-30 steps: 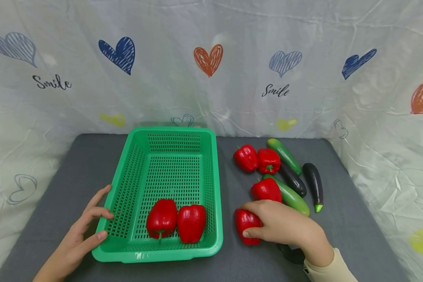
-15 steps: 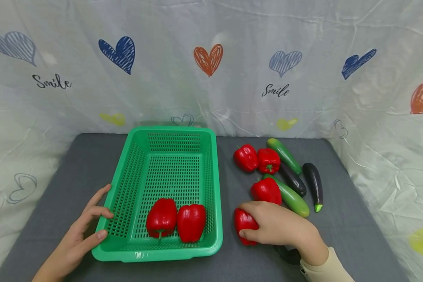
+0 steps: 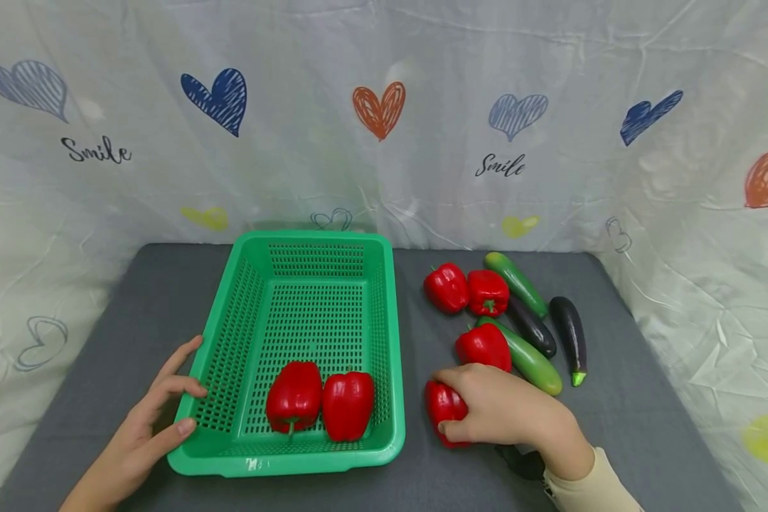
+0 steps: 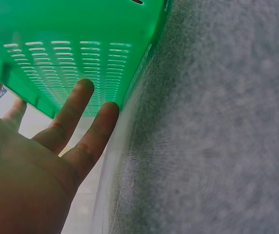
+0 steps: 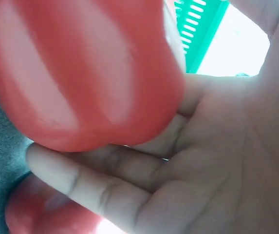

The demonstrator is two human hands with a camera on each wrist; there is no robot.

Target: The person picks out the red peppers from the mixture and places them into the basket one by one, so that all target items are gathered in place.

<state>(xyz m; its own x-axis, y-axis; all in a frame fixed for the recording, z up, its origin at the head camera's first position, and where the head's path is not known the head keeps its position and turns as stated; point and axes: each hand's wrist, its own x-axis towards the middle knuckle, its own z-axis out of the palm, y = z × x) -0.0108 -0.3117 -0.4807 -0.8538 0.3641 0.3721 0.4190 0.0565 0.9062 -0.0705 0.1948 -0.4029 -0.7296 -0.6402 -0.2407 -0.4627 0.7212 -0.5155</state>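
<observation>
In the head view my right hand (image 3: 499, 407) holds a red bell pepper (image 3: 444, 412) on the table, thumb on its near side and fingers at its far side. The right wrist view shows the fingers stretched under the pepper's rounded end (image 5: 90, 73), with another red pepper (image 5: 46, 209) below them. My left hand (image 3: 137, 430) rests on the left rim of a green plastic basket (image 3: 393, 341). Straight fingers (image 4: 98, 131) of that hand lie against the slotted outer wall in the left wrist view. Two red bell peppers (image 3: 294, 395) lie in the basket's near end.
Right of the basket lie more red peppers (image 3: 446, 288), green cucumber-shaped vegetables (image 3: 531, 359) and dark eggplants (image 3: 568, 334). A dark vegetable (image 3: 526, 462) is partly hidden under the right wrist. A printed white curtain (image 3: 435, 178) hangs behind the grey table (image 3: 640, 427).
My right hand and the red pepper it holds have shifted slightly left, mostly in the first half second. The left hand and basket stay in place.
</observation>
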